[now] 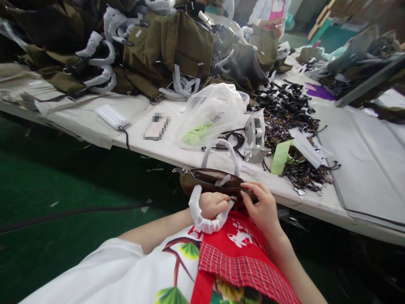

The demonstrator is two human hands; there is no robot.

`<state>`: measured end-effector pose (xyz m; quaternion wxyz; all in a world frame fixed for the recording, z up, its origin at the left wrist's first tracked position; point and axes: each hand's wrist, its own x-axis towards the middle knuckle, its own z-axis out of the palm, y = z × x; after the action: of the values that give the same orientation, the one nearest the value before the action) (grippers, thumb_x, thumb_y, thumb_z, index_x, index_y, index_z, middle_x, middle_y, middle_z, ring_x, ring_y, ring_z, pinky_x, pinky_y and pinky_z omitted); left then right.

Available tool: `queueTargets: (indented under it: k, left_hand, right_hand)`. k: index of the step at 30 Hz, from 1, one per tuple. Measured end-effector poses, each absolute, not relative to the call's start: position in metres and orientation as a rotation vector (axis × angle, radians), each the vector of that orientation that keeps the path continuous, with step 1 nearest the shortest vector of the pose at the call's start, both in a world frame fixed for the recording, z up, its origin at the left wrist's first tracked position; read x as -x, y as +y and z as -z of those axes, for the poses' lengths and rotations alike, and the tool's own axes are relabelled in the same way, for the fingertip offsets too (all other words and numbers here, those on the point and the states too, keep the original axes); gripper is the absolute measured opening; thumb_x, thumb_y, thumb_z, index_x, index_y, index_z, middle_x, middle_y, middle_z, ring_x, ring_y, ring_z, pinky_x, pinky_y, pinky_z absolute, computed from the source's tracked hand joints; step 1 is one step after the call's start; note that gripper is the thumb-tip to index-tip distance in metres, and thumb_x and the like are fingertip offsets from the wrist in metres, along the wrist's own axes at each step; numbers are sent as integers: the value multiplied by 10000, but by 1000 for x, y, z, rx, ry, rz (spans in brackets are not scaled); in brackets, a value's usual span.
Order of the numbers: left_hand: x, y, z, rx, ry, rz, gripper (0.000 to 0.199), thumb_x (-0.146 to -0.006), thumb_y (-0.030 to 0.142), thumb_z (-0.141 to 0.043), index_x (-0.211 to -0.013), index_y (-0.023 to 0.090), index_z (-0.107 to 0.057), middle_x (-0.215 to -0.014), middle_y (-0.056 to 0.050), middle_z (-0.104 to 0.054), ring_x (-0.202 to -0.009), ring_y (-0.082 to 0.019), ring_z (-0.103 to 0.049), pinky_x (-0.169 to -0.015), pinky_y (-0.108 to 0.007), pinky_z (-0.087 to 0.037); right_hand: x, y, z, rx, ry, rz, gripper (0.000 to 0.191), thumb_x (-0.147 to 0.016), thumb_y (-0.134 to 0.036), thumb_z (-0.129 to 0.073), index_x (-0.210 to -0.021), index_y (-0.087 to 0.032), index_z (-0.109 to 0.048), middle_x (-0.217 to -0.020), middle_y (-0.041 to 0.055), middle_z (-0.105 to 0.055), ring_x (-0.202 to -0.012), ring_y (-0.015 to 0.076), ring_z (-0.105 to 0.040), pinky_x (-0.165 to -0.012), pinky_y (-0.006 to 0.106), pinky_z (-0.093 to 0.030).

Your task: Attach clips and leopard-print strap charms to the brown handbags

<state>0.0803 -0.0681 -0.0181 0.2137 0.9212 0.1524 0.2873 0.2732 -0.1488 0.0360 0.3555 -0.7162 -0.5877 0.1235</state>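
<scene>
A dark brown handbag (190, 180) with an open top is held at the table's front edge, against the red apron (234, 249). Its two handles are wrapped in white material; the far handle (236, 158) stands up, and the near handle (195, 207) loops around my left hand (213, 205). The fingers of my left hand are curled at the bag's near side, by a small metal fitting (233, 198). My right hand (260, 204) pinches the bag's rim at its right end between thumb and fingers. A zipper end with metal hardware (186, 172) shows at the bag's left.
Olive bags (177, 46) are piled along the back of the white table (139, 139). A clear plastic bag (215, 109), a phone (157, 126), a white power strip (111, 117) and a heap of dark straps (284, 105) lie nearer. Another person (268, 14) stands beyond the table.
</scene>
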Motion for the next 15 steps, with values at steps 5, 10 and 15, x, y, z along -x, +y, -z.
queueTargets:
  k: [5,10,15]
  left_hand:
    - [-73,-50,18,-2457,630,-809,223,-919,255,-561,-1095,185,-677,-1149,-96,-724,-1063,-215,-685,-914,-360,-556]
    - [-45,-16,19,-2358,849,-881,157,-920,193,-547,-967,205,-697,-1141,-75,-720,-1043,-202,-673,-953,-375,-528]
    - [-20,8,22,-2206,1303,-1010,179,-897,343,-597,-816,187,-636,-868,-64,-695,-870,-207,-657,-843,-355,-533]
  right_hand:
    - [-288,-146,-15,2038,-1760,-247,400,-765,-201,-578,-1155,-199,-664,-1363,144,-544,-1303,345,-452,-1084,549,-371]
    - [-305,-146,3,2114,-1714,-423,414,-816,-324,-589,-1201,-171,-601,-1278,138,-601,-1168,307,-558,-1030,477,-431]
    - [-308,-138,8,2193,-1615,-421,353,-804,-373,-629,-1104,-192,-592,-1042,97,-655,-993,289,-608,-905,442,-470]
